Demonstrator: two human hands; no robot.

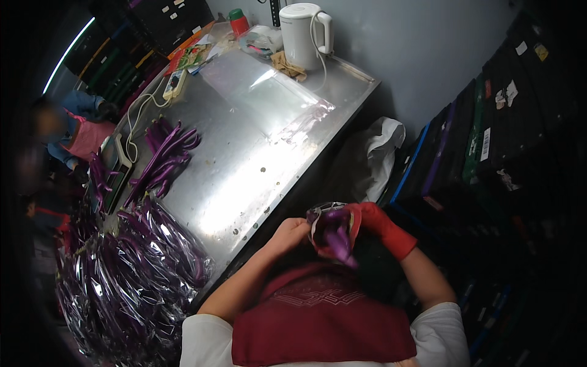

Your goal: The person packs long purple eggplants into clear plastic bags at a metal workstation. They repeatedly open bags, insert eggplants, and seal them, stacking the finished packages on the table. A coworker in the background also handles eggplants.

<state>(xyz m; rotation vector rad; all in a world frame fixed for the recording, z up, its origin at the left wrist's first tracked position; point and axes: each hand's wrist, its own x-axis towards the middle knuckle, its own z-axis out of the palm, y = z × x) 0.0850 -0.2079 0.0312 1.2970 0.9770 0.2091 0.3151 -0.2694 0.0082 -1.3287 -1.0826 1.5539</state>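
In front of my maroon apron (321, 321) I hold a clear plastic bag (316, 218) with several purple eggplants (338, 238) in its mouth, their ends turned towards me. My bare left hand (292, 233) pinches the bag's rim on the left. On the other side my right hand (373, 222), in a red rubber glove, grips the bag's edge; its fingers are partly hidden. To my left, many bagged eggplants (133, 275) are heaped at the table's end. Loose long eggplants (163, 158) lie beyond them on the steel table (220, 169).
A scale (120, 176) with eggplants on it stands at the table's far left edge, near a person in a pink apron (89, 137). A white electric kettle (300, 34), a power strip (175, 85) and flat plastic bags (270, 91) are further back. Stacked dark crates (458, 137) line the right.
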